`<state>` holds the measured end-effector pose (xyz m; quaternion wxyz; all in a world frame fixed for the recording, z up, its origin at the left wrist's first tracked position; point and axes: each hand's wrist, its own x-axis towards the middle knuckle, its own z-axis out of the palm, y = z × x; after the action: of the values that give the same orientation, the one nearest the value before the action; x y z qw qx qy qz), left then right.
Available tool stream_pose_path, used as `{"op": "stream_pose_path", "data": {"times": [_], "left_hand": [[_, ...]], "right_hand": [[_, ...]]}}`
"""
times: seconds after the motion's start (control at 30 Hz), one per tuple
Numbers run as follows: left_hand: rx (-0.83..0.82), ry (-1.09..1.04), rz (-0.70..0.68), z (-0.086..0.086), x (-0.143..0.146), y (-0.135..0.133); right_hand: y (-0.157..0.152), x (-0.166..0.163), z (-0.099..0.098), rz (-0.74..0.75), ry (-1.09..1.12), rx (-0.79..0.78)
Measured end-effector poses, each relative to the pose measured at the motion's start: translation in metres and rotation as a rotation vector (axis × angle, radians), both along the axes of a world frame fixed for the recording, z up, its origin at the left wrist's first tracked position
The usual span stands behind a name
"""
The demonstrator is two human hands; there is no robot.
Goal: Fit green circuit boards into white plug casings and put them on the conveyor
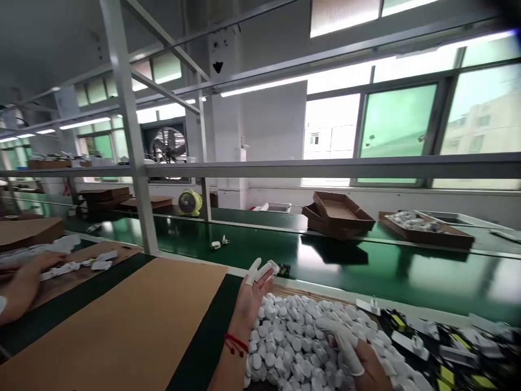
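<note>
My left hand (253, 293), with white finger cots and a red string bracelet (236, 344), is raised above the far edge of a heap of small white plastic caps (291, 331). Its fingers close on a small white plastic piece (274, 266). A small dark part (284, 270) shows right beside that piece; whether it is attached, I cannot tell. Over the right side of the heap, my right hand (352, 353) points left with bent, cotted fingers among the caps. Its fingertips blend into the white caps, so what they pinch is unclear.
White plug parts with black and yellow components (443, 347) lie at right. A brown cardboard sheet (122, 320) covers the left bench. Beyond runs a green conveyor belt (252, 244), with cardboard trays (340, 214) behind it. Another person's hand (36, 271) works at far left. A metal post (130, 130) stands left.
</note>
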<state>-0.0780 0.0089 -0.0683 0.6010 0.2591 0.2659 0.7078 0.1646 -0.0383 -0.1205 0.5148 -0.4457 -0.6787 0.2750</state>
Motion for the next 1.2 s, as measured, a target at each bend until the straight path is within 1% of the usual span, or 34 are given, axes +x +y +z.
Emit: {"op": "stream_pose_path", "data": {"times": [0.1, 0.2, 0.23, 0.3, 0.37, 0.43, 0.5, 0.53, 0.63, 0.7, 0.77, 0.83, 0.9, 0.97, 1.03, 1.13, 1.2], "left_hand": [[0.013, 0.135, -0.043, 0.005, 0.009, -0.004], [-0.04, 0.245, -0.047, 0.012, 0.016, -0.008], [-0.054, 0.277, -0.05, 0.014, 0.017, -0.009], [-0.084, 0.356, -0.077, 0.018, 0.019, -0.01], [-0.117, 0.42, -0.084, 0.019, 0.019, -0.009], [-0.099, 0.458, -0.1, 0.018, 0.02, -0.007], [-0.086, 0.477, -0.112, 0.017, 0.02, -0.006], [-0.091, 0.484, -0.116, 0.018, 0.021, -0.006], [-0.123, 0.498, -0.114, 0.021, 0.024, -0.008], [-0.12, 0.503, -0.122, 0.024, 0.027, -0.011], [-0.104, 0.521, -0.151, 0.025, 0.033, -0.014], [-0.081, 0.557, -0.185, 0.024, 0.04, -0.017], [-0.051, 0.599, -0.203, 0.02, 0.05, -0.02], [-0.021, 0.631, -0.231, 0.015, 0.06, -0.023], [0.012, 0.644, -0.292, 0.011, 0.07, -0.026], [0.039, 0.687, -0.413, 0.01, 0.08, -0.029], [0.034, 0.71, -0.433, 0.012, 0.085, -0.031]], "right_hand": [[-0.007, -0.009, 0.012, 0.079, 0.048, 0.016], [-0.014, -0.015, 0.024, 0.0, 0.135, 0.083], [-0.014, -0.015, 0.027, 0.022, 0.125, 0.111], [-0.01, -0.009, 0.033, -0.021, 0.112, 0.159], [-0.001, 0.006, 0.037, -0.16, 0.093, 0.187], [0.01, 0.028, 0.04, -0.362, 0.036, 0.158], [0.021, 0.054, 0.039, -0.565, -0.12, 0.018], [0.025, 0.067, 0.037, -0.628, -0.158, -0.033], [0.033, 0.097, 0.025, -0.731, -0.219, -0.152], [0.035, 0.109, 0.014, -0.755, -0.227, -0.215], [0.035, 0.115, 0.005, -0.766, -0.203, -0.244], [0.036, 0.119, 0.001, -0.779, -0.144, -0.238], [0.037, 0.12, 0.004, -0.785, -0.047, -0.207], [0.039, 0.119, 0.012, -0.748, 0.085, -0.151], [0.04, 0.112, 0.022, -0.654, 0.23, -0.084], [0.038, 0.092, 0.036, -0.449, 0.418, -0.018], [0.034, 0.075, 0.041, -0.311, 0.512, -0.014]]}}
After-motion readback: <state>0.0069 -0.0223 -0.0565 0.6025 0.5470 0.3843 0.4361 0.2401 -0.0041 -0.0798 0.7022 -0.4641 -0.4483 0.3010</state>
